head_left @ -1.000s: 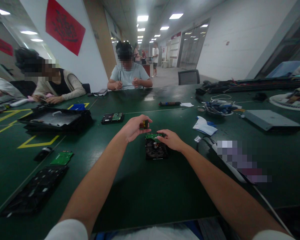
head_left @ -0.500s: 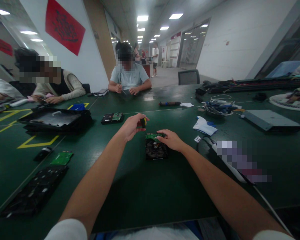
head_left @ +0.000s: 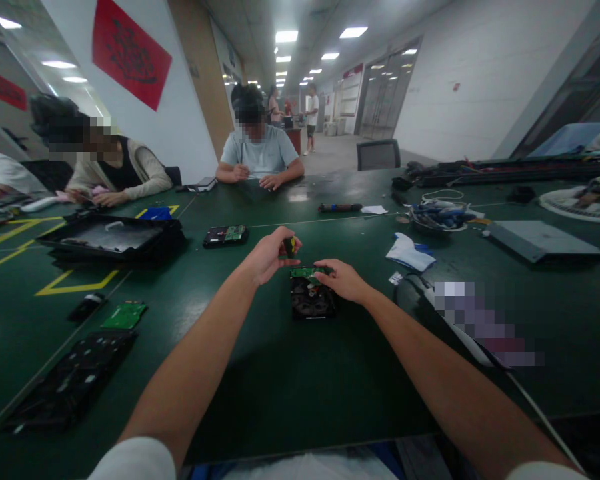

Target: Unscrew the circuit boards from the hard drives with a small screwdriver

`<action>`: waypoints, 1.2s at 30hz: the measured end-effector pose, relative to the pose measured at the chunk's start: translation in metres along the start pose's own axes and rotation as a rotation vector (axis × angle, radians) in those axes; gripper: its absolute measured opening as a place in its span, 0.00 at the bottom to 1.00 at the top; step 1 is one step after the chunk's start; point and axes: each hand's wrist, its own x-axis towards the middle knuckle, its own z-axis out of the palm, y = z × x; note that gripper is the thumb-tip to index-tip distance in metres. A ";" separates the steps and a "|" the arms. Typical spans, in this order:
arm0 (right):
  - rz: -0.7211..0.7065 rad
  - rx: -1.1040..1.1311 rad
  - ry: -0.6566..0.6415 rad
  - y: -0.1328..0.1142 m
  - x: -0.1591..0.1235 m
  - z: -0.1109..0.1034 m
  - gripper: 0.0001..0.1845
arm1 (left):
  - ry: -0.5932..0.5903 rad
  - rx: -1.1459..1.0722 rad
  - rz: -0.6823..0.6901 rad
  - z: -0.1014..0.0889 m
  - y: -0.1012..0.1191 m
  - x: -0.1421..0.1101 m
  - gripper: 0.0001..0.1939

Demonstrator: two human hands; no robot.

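In front of me a hard drive (head_left: 313,303) lies on the green table, its black underside up and a green circuit board (head_left: 304,273) along its far end. My left hand (head_left: 275,255) is closed around the short black and yellow handle of a screwdriver (head_left: 291,248), held upright over the drive's far left corner. The tip of the screwdriver is too small to make out. With thumb and fingers, my right hand (head_left: 344,280) grips the drive at its far right corner, touching the board.
On the left lie a black drive casing (head_left: 75,380), a loose green board (head_left: 125,315) and a black tray (head_left: 115,237). Another hard drive (head_left: 225,235) is further back. To the right are a white glove (head_left: 410,252), bundled cables (head_left: 440,215) and a grey metal box (head_left: 545,240). Co-workers sit across the table.
My left hand has moved slightly right and down with the screwdriver, which is now more upright. My right hand and the hard drive have stayed in place.
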 end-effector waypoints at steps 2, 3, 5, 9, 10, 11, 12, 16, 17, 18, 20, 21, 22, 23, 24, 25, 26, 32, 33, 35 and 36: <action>0.004 -0.005 -0.003 0.000 0.000 0.000 0.22 | -0.027 0.046 0.006 -0.001 0.001 -0.001 0.12; 0.006 -0.008 -0.004 0.000 0.000 0.000 0.22 | -0.032 0.062 0.013 -0.002 0.001 -0.002 0.12; 0.009 -0.010 -0.004 0.000 0.000 0.001 0.22 | -0.026 0.082 0.031 -0.004 0.001 -0.001 0.11; 0.008 -0.010 0.003 0.000 0.000 0.001 0.22 | 0.040 0.065 0.065 -0.009 0.001 0.003 0.10; 0.002 -0.011 0.007 0.000 0.000 0.001 0.22 | 0.066 0.058 0.079 -0.010 0.001 0.004 0.10; -0.006 -0.011 0.010 0.000 0.000 0.001 0.21 | 0.097 0.062 0.105 -0.011 0.001 0.005 0.09; -0.013 -0.009 0.009 0.000 0.000 0.000 0.21 | 0.131 0.078 0.137 -0.012 0.001 0.006 0.09; -0.001 0.005 -0.003 0.000 -0.001 0.000 0.22 | 0.214 0.195 0.238 -0.016 -0.001 0.010 0.11; 0.004 0.006 -0.005 0.000 -0.001 0.000 0.22 | 0.215 0.225 0.243 -0.017 -0.001 0.010 0.11; 0.007 0.007 -0.004 0.000 -0.001 0.000 0.22 | 0.209 0.251 0.244 -0.017 -0.001 0.010 0.12; 0.004 0.008 0.000 0.000 -0.001 0.000 0.22 | 0.181 0.281 0.227 -0.017 0.000 0.008 0.12; 0.001 0.007 0.003 0.000 0.000 0.000 0.22 | 0.159 0.281 0.207 -0.016 0.001 0.006 0.13; -0.002 0.005 0.004 0.000 0.000 0.000 0.22 | 0.133 0.271 0.179 -0.015 0.002 0.004 0.13; -0.004 0.002 0.003 0.000 0.000 0.000 0.22 | 0.117 0.263 0.150 -0.014 0.004 0.002 0.13; -0.005 -0.001 0.000 0.001 0.000 0.000 0.22 | 0.111 0.255 0.128 -0.013 0.006 0.000 0.13; -0.004 -0.004 -0.002 0.001 0.000 0.001 0.23 | 0.113 0.244 0.111 -0.013 0.007 -0.001 0.14; -0.003 -0.005 -0.001 0.001 0.000 0.001 0.23 | 0.115 0.226 0.098 -0.012 0.009 -0.002 0.13; 0.004 0.005 0.007 0.001 0.000 0.001 0.22 | 0.008 -0.005 -0.073 -0.013 0.007 0.002 0.11; 0.003 0.007 0.006 0.001 0.000 0.001 0.22 | -0.003 -0.023 -0.086 -0.012 0.007 0.002 0.10; -0.002 0.011 0.005 0.002 0.000 0.001 0.22 | -0.012 -0.014 -0.084 -0.011 0.006 0.001 0.10; -0.006 0.011 0.008 0.002 0.000 0.001 0.22 | -0.012 0.007 -0.075 -0.010 0.005 0.001 0.10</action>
